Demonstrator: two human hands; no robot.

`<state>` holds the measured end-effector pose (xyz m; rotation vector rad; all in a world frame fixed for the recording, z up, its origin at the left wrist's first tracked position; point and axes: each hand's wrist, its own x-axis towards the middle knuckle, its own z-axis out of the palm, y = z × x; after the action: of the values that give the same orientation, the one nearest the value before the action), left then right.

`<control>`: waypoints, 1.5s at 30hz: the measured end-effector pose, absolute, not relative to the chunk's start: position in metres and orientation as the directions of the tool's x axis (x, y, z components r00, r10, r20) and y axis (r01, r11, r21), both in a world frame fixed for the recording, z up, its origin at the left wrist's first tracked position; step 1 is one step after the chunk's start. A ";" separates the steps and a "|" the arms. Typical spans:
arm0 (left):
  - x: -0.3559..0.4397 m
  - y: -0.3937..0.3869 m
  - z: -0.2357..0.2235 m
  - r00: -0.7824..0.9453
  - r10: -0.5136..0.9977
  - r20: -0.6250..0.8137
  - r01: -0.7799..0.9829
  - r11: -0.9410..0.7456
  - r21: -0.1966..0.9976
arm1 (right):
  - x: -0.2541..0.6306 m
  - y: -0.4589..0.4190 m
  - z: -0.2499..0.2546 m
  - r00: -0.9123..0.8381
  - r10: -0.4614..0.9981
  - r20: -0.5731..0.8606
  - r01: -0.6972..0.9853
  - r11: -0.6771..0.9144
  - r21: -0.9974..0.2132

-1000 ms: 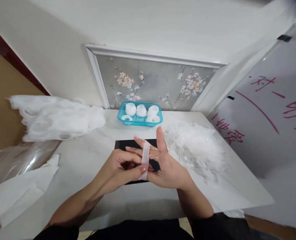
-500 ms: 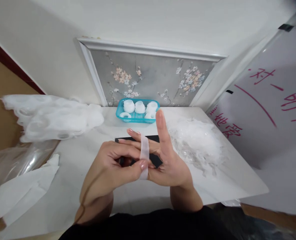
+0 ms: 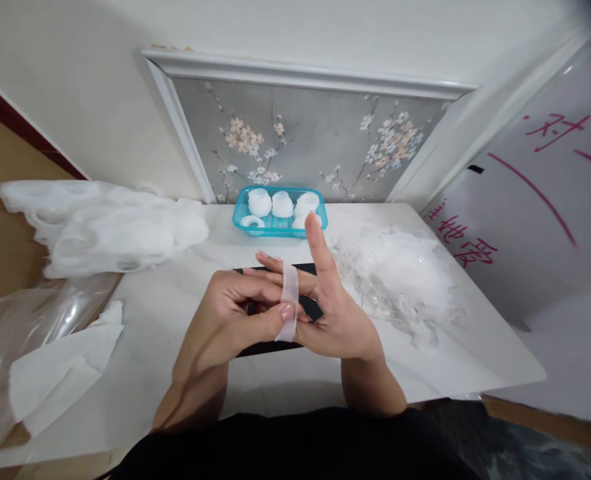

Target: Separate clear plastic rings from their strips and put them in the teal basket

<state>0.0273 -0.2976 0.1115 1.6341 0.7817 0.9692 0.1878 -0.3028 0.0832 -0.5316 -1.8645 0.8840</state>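
Observation:
In the head view, a translucent white band (image 3: 290, 287) forms a loop between my two hands. My left hand (image 3: 228, 313) is closed, its thumb and fingertips pinching the band's near side. The band passes around the fingers of my right hand (image 3: 342, 320), whose index finger points up while the other fingers reach left through the loop. The thumb of my right hand lies low against the band. Under both hands is a black mat (image 3: 262, 348), mostly covered by them. Some of my left fingertips are hidden behind the band.
At the wall stands a blue basket (image 3: 280, 233) with several white ring rolls (image 3: 260, 202). A heap of clear-white bands (image 3: 400, 267) lies right on the white table (image 3: 425, 380). To the left are bagged white rings (image 3: 105, 220), plastic film (image 3: 40, 320) and paper (image 3: 65, 370). A whiteboard (image 3: 520, 300) borders the right.
My view has shifted slightly, so the hands and basket appear a little higher. Both hands keep nearly the same hold on the band.

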 end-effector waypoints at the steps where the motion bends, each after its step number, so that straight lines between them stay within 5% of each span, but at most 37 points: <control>1: 0.027 -0.297 0.111 0.463 0.858 0.224 0.015 -0.260 0.966 | 0.188 -0.302 0.083 -0.443 0.680 0.584 -0.024 0.642 -0.766; 15: 0.029 -0.294 0.110 0.507 0.797 0.329 -0.122 -0.311 0.943 | 0.189 -0.306 0.083 -0.428 0.675 0.602 0.017 0.671 -0.741; 26: 0.027 -0.293 0.112 0.538 0.807 0.243 -0.079 -0.238 0.968 | 0.191 -0.310 0.086 -0.418 0.770 0.481 0.107 0.568 -0.816; 37: 0.021 -0.291 0.104 0.578 0.771 0.266 -0.123 -0.240 0.963 | 0.191 -0.308 0.087 -0.440 0.716 0.541 -0.001 0.603 -0.798; 45: 0.019 -0.291 0.103 0.598 0.766 0.238 -0.121 -0.207 0.971 | 0.192 -0.311 0.085 -0.435 0.805 0.402 0.119 0.495 -0.861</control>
<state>0.0191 -0.2906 0.1026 1.5813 0.5551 0.8876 0.1924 -0.3112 0.0850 -0.7697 -1.8653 0.9886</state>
